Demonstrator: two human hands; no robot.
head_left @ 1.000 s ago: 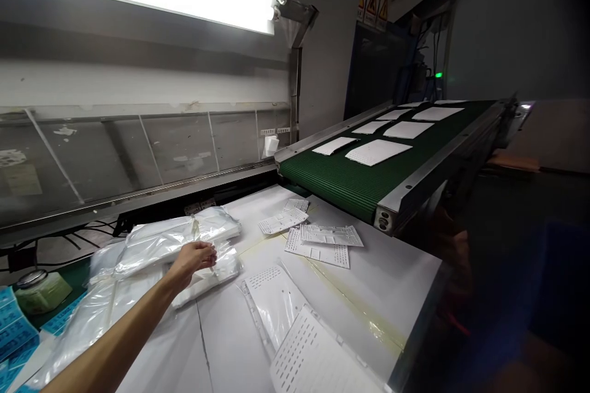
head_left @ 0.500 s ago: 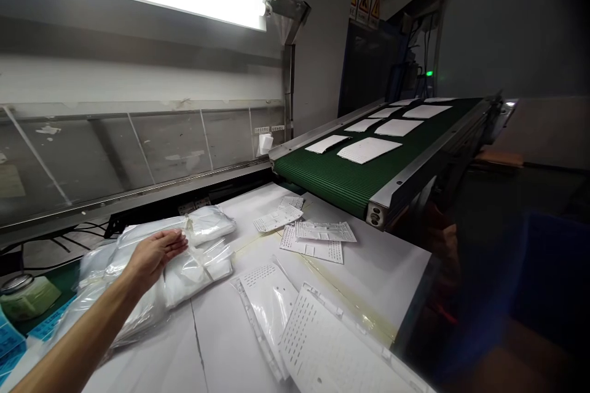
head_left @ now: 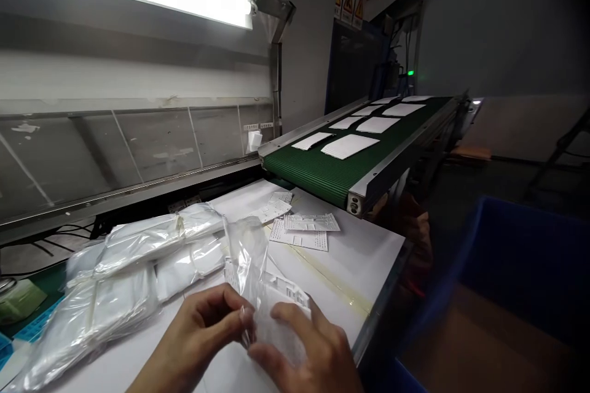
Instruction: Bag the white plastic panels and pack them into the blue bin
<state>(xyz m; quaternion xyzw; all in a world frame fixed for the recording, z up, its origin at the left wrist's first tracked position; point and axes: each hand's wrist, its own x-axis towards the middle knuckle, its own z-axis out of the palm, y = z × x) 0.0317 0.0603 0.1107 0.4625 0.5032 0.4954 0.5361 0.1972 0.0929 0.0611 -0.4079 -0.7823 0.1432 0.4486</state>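
A clear plastic bag (head_left: 249, 258) stands up from between my two hands at the bottom middle. My left hand (head_left: 203, 334) pinches its lower edge with thumb and fingers. My right hand (head_left: 306, 353) is closed on the other side of the bag and rests over a white perforated plastic panel (head_left: 288, 288) lying on the white table (head_left: 369, 252). Whether the panel is inside the bag I cannot tell.
A pile of bagged white parts (head_left: 138, 258) lies to the left. More white panels (head_left: 304, 230) lie near the end of a green conveyor belt (head_left: 322, 175) that carries several white sheets. A blue bin (head_left: 520, 258) stands to the right, below the table edge.
My left hand has left the pile of bags and come down in front of me. My right hand has come into view. Both now hold a clear bag over the panel.
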